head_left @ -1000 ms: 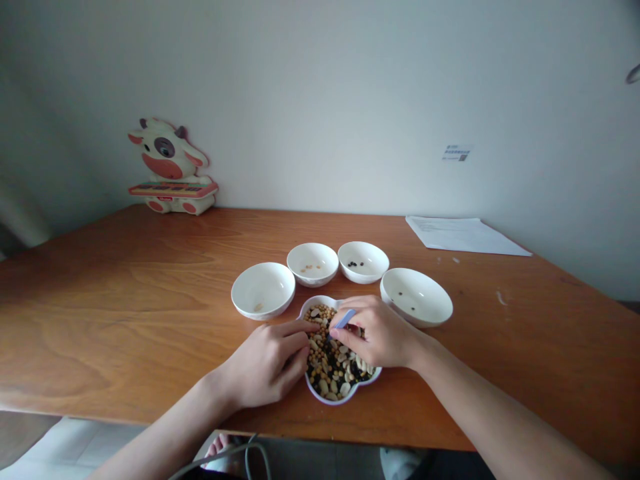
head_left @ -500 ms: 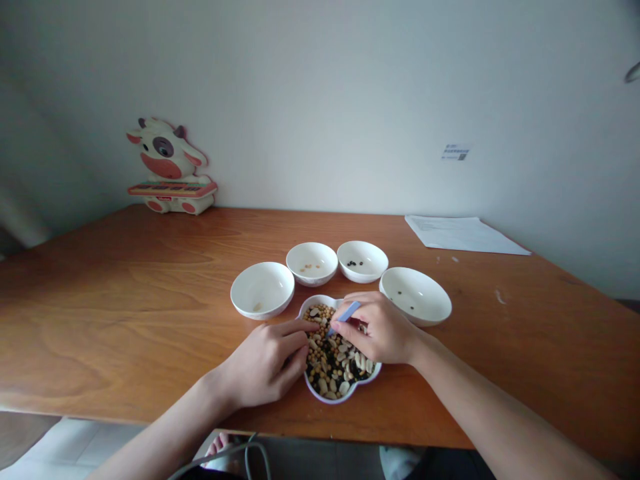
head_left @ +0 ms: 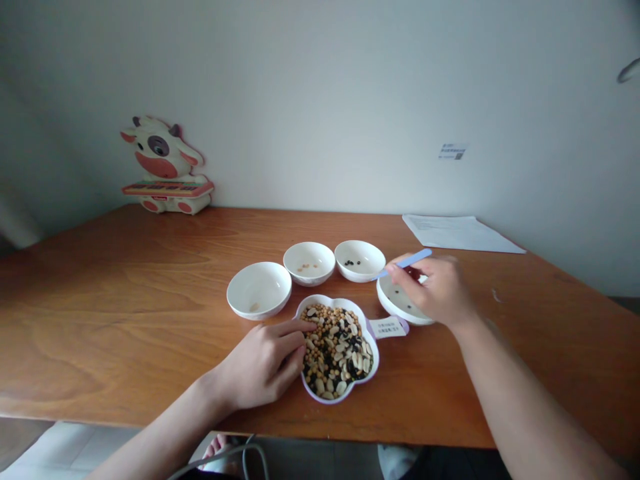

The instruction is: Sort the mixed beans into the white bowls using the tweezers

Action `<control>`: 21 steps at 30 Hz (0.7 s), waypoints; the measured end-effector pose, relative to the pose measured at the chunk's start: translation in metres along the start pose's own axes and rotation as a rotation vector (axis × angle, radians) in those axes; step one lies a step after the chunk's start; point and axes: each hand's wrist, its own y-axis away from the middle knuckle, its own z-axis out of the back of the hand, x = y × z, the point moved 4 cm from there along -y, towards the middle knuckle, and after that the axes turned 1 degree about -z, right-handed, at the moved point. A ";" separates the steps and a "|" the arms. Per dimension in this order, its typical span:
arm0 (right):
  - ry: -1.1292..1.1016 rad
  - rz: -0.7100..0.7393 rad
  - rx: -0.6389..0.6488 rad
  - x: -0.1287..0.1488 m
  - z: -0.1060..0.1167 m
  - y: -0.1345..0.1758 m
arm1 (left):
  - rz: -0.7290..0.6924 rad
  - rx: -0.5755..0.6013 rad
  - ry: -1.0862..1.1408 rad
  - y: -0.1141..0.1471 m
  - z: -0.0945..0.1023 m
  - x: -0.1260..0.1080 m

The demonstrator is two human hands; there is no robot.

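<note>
A clover-shaped white dish with a purple edge holds a mix of peanuts, yellow beans and dark beans. My left hand grips its left rim, the index finger reaching over the edge onto the beans and the other fingers curled. My right hand pinches a slim blue plastic stick above the far-right white bowl, which has a few small dark beans in it. The stick's lower end is near that bowl's left rim; whether it carries anything is too small to tell.
Three more white bowls stand behind the dish: the left bowl, the middle one with pale pieces, and another with black beans. A labelled handle extends right. Papers and a cow keyboard toy lie farther back.
My right hand has moved right and away from the dish with the blue stick, to above the far-right bowl. The dish's handle now shows. My left hand stays at the rim.
</note>
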 end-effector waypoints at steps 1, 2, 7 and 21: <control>0.070 -0.042 -0.027 -0.009 0.004 -0.001 | 0.006 0.002 -0.001 -0.001 0.000 0.000; 0.165 -0.083 -0.038 -0.016 0.007 -0.001 | 0.012 0.007 -0.002 -0.001 0.000 0.000; 0.504 -0.281 0.153 -0.034 -0.001 0.000 | 0.019 0.021 -0.004 -0.003 0.000 -0.001; -0.167 0.013 0.065 0.022 -0.013 0.003 | 0.014 0.020 -0.004 -0.003 0.001 -0.001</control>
